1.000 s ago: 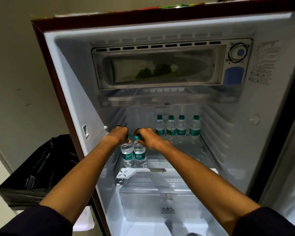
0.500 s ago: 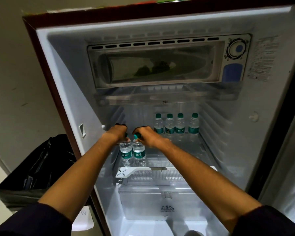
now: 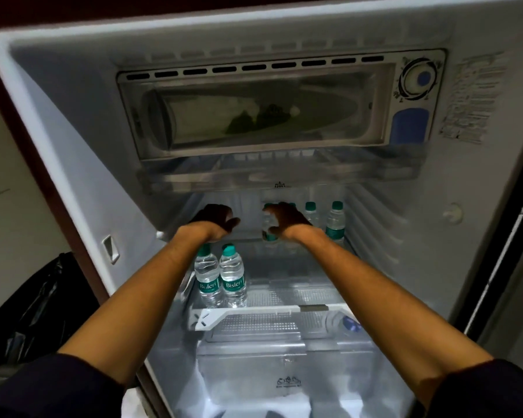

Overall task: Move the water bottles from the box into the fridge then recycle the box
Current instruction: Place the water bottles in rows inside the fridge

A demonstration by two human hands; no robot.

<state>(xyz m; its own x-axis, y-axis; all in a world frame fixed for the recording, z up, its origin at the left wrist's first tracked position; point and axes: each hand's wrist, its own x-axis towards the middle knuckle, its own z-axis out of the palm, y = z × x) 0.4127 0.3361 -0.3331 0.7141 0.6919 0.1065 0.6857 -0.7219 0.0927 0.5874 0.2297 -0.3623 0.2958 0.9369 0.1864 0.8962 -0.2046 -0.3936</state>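
Grip: the left hand (image 3: 213, 218) is raised inside the fridge with its fingers loosely spread and holds nothing; the right hand (image 3: 287, 220) likewise hangs with fingers relaxed and apart, empty, in front of the rear row of bottles.

Two small clear plastic water bottles with green caps and green Bisleri labels (image 3: 221, 277) stand upright, touching side by side, at the front left of the clear fridge shelf (image 3: 284, 285), below the left wrist and free of both hands. At the back of the same shelf, a rear row of matching green-capped bottles (image 3: 335, 223) stands upright against the back wall; the right hand partly hides the row, so its count cannot be told.

The white-lined open fridge (image 3: 73, 164) surrounds them. Above the shelf sits a frosted freezer compartment with a translucent door (image 3: 254, 113), and to its right a round thermostat dial (image 3: 417, 79) over a blue oval button (image 3: 410, 126). Under the shelf, a white plastic trim bar (image 3: 242, 313) runs across the front, and below it lies a clear crisper drawer (image 3: 284, 372). A black plastic bin bag (image 3: 40, 300) stands outside the fridge, to its left, against the pale wall (image 3: 9, 188). Dark sleeves (image 3: 52, 387) cover both upper arms.
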